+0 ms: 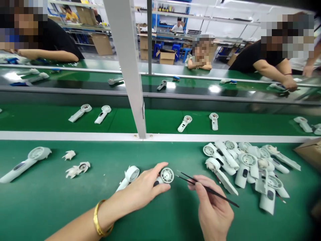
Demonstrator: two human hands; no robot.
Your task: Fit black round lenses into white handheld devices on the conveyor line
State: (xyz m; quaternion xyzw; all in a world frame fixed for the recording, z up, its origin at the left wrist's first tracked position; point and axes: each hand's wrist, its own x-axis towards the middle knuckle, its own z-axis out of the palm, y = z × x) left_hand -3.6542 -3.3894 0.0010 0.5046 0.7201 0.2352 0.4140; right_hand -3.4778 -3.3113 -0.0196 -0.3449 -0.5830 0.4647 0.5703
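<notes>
We log the near green conveyor belt (pixel 50 204) as the main surface. A white rail (pixel 75 136) separates it from a second green belt (pixel 160 120), and a white upright post (pixel 124 57) rises from that rail. Across the line we note three co-workers (pixel 265 58), and one cardboard box (pixel 309 150) sits at the near belt's right edge.

On the second belt we count at least six white fan housings (pixel 185 124), evenly spaced. On the near belt, an overlapping pile of white housings (pixel 247 167) lies to the right, roughly a dozen; the exact count cannot be told. To the left lie one separate housing (pixel 25 164) and two loose white impellers (pixel 71 164).

The fan housing under inspection (pixel 165 175) lies on the near belt, under the left hand (pixel 142 189), whose fingers (pixel 162 169) curl over its round head. One more housing (pixel 129 177) lies just beside that hand. The right hand (pixel 213 209) holds one pair of black tweezers (pixel 208 189), its fingers (pixel 199 192) closed narrowly around the shank. The tweezer tips are slightly parted and sit just beside the held housing, not touching it. One gold bangle (pixel 100 217) encircles the left wrist.
</notes>
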